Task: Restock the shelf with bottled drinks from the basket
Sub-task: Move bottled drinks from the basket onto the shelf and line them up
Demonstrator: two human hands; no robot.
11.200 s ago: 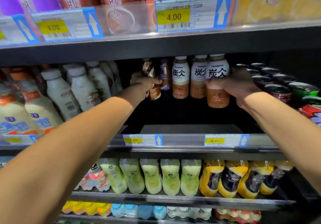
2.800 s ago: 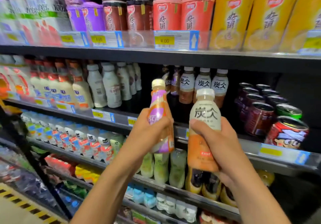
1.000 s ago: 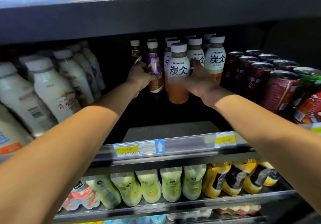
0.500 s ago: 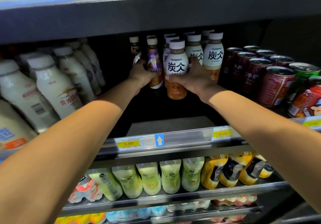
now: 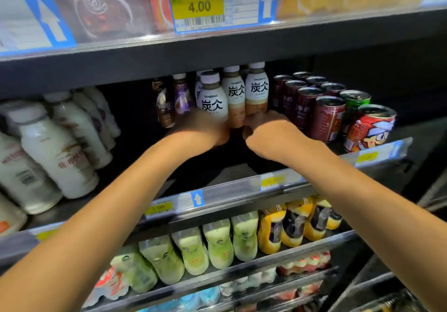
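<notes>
Both hands have shifted to the right since half a second ago: the left hand (image 5: 203, 127) has left the purple bottle (image 5: 182, 96) and now lies over the lower body of the front Tanbing bottle (image 5: 214, 101), while the right hand (image 5: 268, 130) has come off that bottle and sits at the foot of the rightmost Tanbing bottle (image 5: 257, 89). The left hand is smeared by motion, so I cannot tell whether its fingers wrap the bottle or only press on it. The right hand's fingers are curled, knuckles up against the bottle's base; whether they grip it or hold nothing cannot be told.

The front Tanbing bottle stands upright on the middle shelf, at about 12 o'clock from the left hand. A middle Tanbing bottle (image 5: 235, 93) stands between it and the rightmost one, all three close together. At 9 o'clock of the front bottle is the purple bottle, with a brown bottle (image 5: 164, 106) just beyond it. At 3 o'clock of the group stand rows of dark red cans (image 5: 329, 118), then a green can (image 5: 355, 103) and a cartoon-printed can (image 5: 370, 127). Far out at 9 o'clock lean white milk bottles (image 5: 55, 152).

At 12 o'clock, on the upper shelf's edge, hangs a yellow 4.00 price tag (image 5: 200, 6). At 6 o'clock, below the middle shelf's rail (image 5: 229, 195), lie pale green bottles (image 5: 217, 246) and yellow bottles (image 5: 290, 224).
</notes>
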